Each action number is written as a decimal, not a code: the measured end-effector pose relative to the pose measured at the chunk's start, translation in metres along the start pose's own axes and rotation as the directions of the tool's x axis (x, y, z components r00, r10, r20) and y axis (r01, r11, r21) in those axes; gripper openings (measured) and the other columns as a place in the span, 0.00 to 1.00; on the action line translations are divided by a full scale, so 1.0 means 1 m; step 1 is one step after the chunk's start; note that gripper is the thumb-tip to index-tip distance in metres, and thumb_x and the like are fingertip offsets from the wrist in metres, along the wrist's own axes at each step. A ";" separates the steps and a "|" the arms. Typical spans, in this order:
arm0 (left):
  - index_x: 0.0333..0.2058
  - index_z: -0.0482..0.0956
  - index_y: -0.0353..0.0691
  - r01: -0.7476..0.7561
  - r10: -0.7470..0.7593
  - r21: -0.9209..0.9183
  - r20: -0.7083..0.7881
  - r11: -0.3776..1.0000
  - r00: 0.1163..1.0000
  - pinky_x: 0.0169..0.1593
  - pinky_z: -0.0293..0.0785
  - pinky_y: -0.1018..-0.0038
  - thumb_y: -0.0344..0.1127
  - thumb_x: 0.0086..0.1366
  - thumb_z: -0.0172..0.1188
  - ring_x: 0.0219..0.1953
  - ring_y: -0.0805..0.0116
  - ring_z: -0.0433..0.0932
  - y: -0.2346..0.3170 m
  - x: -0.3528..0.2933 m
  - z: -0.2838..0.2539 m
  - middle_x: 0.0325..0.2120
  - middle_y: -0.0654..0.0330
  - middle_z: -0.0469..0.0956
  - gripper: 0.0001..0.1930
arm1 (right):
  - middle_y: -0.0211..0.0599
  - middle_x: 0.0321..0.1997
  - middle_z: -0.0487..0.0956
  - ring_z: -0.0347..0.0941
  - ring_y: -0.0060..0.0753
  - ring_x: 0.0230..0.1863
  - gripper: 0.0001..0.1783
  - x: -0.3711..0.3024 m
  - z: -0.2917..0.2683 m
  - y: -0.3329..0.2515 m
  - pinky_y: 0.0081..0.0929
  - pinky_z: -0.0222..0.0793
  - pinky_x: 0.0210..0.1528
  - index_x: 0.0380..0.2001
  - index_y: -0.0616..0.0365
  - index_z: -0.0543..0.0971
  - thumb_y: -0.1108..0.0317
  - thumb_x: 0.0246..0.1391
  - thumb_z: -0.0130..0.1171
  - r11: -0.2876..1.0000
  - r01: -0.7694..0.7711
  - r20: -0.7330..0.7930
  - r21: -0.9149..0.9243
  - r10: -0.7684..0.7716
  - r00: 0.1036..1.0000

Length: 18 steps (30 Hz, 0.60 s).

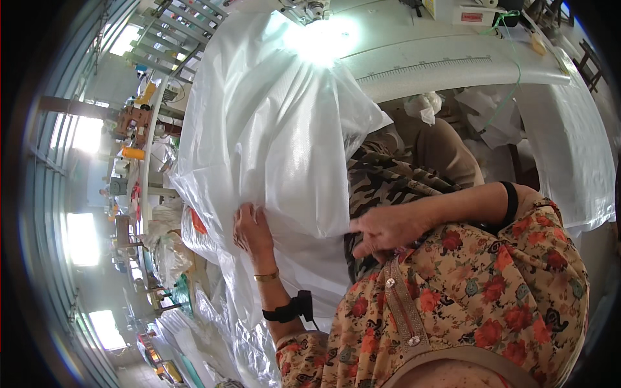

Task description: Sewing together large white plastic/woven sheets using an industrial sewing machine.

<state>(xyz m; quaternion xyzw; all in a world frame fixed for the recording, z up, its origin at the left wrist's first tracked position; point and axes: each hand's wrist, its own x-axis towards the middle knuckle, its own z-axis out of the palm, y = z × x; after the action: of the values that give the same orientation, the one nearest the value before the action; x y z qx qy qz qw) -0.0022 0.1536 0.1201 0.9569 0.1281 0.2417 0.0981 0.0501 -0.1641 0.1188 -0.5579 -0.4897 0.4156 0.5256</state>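
A large translucent white sheet (291, 149), plastic-looking and finely textured, falls in folds from under a sewing machine (315, 9) across my lap. The machine's bright lamp (321, 40) hides the spot where the gathered sheet meets it. On the sheet's lower left part lies my left hand (252, 234), its fingers slightly bent and apart, pressing on the surface. By the sheet's right edge is my right hand (391, 227), a little blurred, with thumb and fingers apart and fingertips close to that edge. Whether they touch it, I cannot tell.
The pale machine table (440, 71) carries a ruler scale along its near edge. A box (471, 14) and green thread (516, 74) are at its far right. More white sheeting (566, 142) hangs on the right. Crumpled plastic (169, 255) and a cluttered bench (147, 152) stand left.
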 end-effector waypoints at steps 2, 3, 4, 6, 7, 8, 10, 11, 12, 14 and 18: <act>0.33 0.78 0.33 -0.255 0.267 0.084 -0.197 0.963 0.943 0.31 0.71 0.71 0.32 0.59 0.64 0.25 0.65 0.77 0.058 0.008 -0.011 0.24 0.59 0.79 0.08 | 0.46 0.17 0.75 0.74 0.56 0.22 0.28 -0.001 0.011 0.018 0.44 0.69 0.27 0.49 0.69 0.65 0.51 0.63 0.51 0.923 0.151 -0.015 -0.354 -0.167 0.986; 0.35 0.78 0.35 -0.231 0.204 -0.147 -0.179 0.962 0.963 0.33 0.73 0.67 0.33 0.56 0.66 0.27 0.56 0.79 0.079 0.005 -0.019 0.26 0.55 0.80 0.11 | 0.46 0.17 0.75 0.74 0.56 0.22 0.28 0.001 0.015 0.012 0.44 0.69 0.27 0.49 0.69 0.65 0.51 0.63 0.51 0.925 0.154 -0.008 -0.349 -0.167 0.986; 0.35 0.78 0.35 -0.214 0.224 -0.392 -0.021 0.894 0.974 0.32 0.72 0.66 0.33 0.56 0.66 0.26 0.55 0.79 0.102 0.003 -0.026 0.26 0.55 0.80 0.10 | 0.49 0.20 0.76 0.74 0.60 0.25 0.30 0.005 0.016 -0.001 0.47 0.69 0.31 0.47 0.72 0.65 0.50 0.62 0.52 0.903 0.064 -0.005 -0.425 -0.073 0.997; 0.35 0.79 0.36 -0.140 0.272 -0.611 0.128 0.779 0.954 0.32 0.72 0.65 0.33 0.56 0.66 0.26 0.53 0.78 0.135 0.002 -0.032 0.25 0.55 0.79 0.10 | 0.52 0.23 0.77 0.74 0.63 0.29 0.32 0.013 0.016 -0.017 0.50 0.69 0.35 0.45 0.74 0.65 0.48 0.60 0.53 0.867 -0.024 -0.006 -0.497 0.024 1.000; 0.35 0.79 0.36 -0.186 0.333 -0.505 0.216 0.843 0.918 0.31 0.72 0.66 0.32 0.57 0.65 0.25 0.55 0.78 0.147 0.004 -0.034 0.24 0.54 0.79 0.09 | 0.51 0.22 0.77 0.75 0.61 0.28 0.30 0.017 0.016 -0.023 0.49 0.70 0.34 0.44 0.73 0.67 0.50 0.60 0.54 0.827 -0.010 -0.003 -0.562 0.010 1.000; 0.35 0.79 0.36 -0.242 0.377 -0.396 0.312 0.886 0.872 0.29 0.71 0.66 0.32 0.57 0.64 0.25 0.57 0.79 0.153 0.006 -0.035 0.24 0.54 0.79 0.09 | 0.50 0.22 0.77 0.76 0.59 0.28 0.28 0.019 0.015 -0.026 0.47 0.71 0.34 0.42 0.71 0.69 0.51 0.59 0.55 0.782 0.004 0.000 -0.623 -0.005 1.000; 0.35 0.79 0.35 -0.227 0.365 -0.416 0.288 0.880 0.885 0.28 0.69 0.69 0.31 0.59 0.63 0.23 0.64 0.77 0.140 0.008 -0.018 0.22 0.58 0.78 0.07 | 0.49 0.20 0.76 0.75 0.55 0.25 0.25 0.013 0.009 -0.022 0.43 0.72 0.33 0.41 0.70 0.72 0.53 0.59 0.55 0.782 -0.070 -0.152 -0.620 -0.033 0.988; 0.35 0.78 0.35 -0.214 0.353 -0.436 0.268 0.874 0.896 0.27 0.68 0.73 0.31 0.61 0.62 0.21 0.71 0.75 0.133 0.009 -0.012 0.20 0.61 0.77 0.06 | 0.48 0.19 0.75 0.75 0.51 0.23 0.22 0.009 0.005 -0.018 0.39 0.72 0.32 0.39 0.68 0.74 0.55 0.59 0.56 0.785 -0.142 -0.303 -0.603 -0.061 0.951; 0.35 0.78 0.35 -0.211 0.350 -0.436 0.269 0.875 0.897 0.27 0.68 0.73 0.31 0.61 0.62 0.21 0.71 0.75 0.128 0.011 -0.011 0.20 0.61 0.77 0.06 | 0.44 0.20 0.76 0.74 0.43 0.22 0.19 0.005 -0.003 -0.008 0.35 0.73 0.31 0.39 0.67 0.76 0.58 0.60 0.56 0.920 -0.165 -0.503 -0.357 -0.041 0.863; 0.35 0.77 0.33 0.183 0.177 -0.706 0.405 0.685 0.897 0.27 0.64 0.81 0.30 0.65 0.58 0.23 0.83 0.68 0.122 0.014 -0.011 0.21 0.69 0.74 0.05 | 0.35 0.21 0.75 0.71 0.28 0.23 0.16 0.001 -0.023 0.010 0.26 0.72 0.31 0.40 0.66 0.77 0.60 0.62 0.56 0.997 -0.066 -0.768 0.029 0.064 0.637; 0.34 0.76 0.32 0.327 0.093 -0.848 0.397 0.417 0.913 0.29 0.59 0.85 0.32 0.68 0.56 0.25 0.86 0.63 0.138 0.019 -0.021 0.23 0.72 0.72 0.07 | 0.24 0.24 0.72 0.68 0.15 0.26 0.17 0.001 -0.046 0.014 0.18 0.69 0.32 0.39 0.65 0.77 0.58 0.65 0.53 0.965 0.133 -0.851 0.225 0.128 0.510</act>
<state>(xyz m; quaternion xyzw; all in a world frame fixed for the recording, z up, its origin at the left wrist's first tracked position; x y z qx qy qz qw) 0.0315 0.0308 0.1810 0.7691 0.0246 0.0718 0.6346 0.0973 -0.1706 0.1098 -0.6149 -0.1064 0.1443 0.7680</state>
